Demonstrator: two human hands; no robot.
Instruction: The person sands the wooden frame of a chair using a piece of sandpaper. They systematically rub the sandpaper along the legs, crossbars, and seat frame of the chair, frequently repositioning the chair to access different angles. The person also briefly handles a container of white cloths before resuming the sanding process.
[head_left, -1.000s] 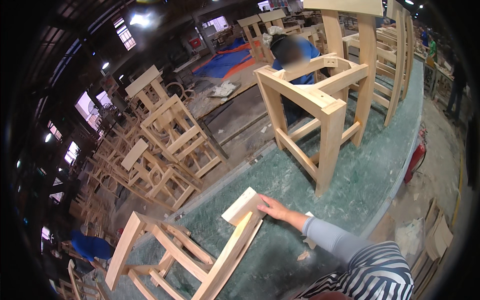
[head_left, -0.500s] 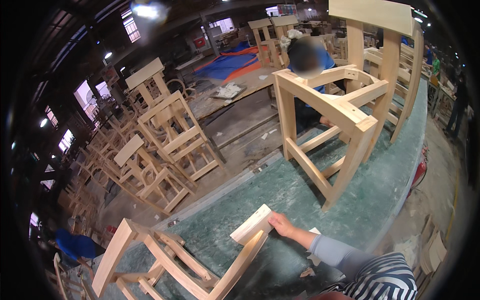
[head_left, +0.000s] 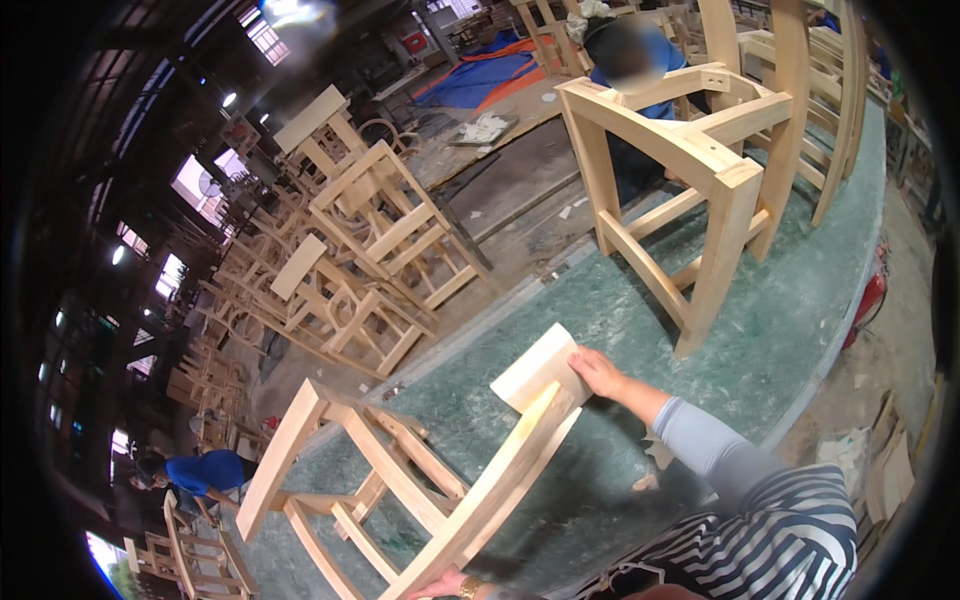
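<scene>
A pale wooden chair (head_left: 400, 478) lies tipped over on the green worktable before me. Its flat backrest board (head_left: 537, 366) sits at the far end of a long back post (head_left: 480, 500). My right hand (head_left: 597, 372) is closed on the right edge of that board, thumb on the upper face. Down at the lower edge of the picture, my left hand (head_left: 440, 583), with a gold-coloured band at its wrist, grips the near part of the same post. The fingers of the left hand are partly hidden by the wood.
Another chair frame (head_left: 670, 130) stands upright at the far right of the green worktable (head_left: 610, 300), with more behind it. A co-worker in blue (head_left: 650, 60) is beyond it, another (head_left: 205, 472) at the left. Several chairs (head_left: 380, 230) crowd the floor.
The view has shifted, and the lying chair appears turned a little, with more of its post showing. My left hand has come into view on the post; the right stays on the board.
</scene>
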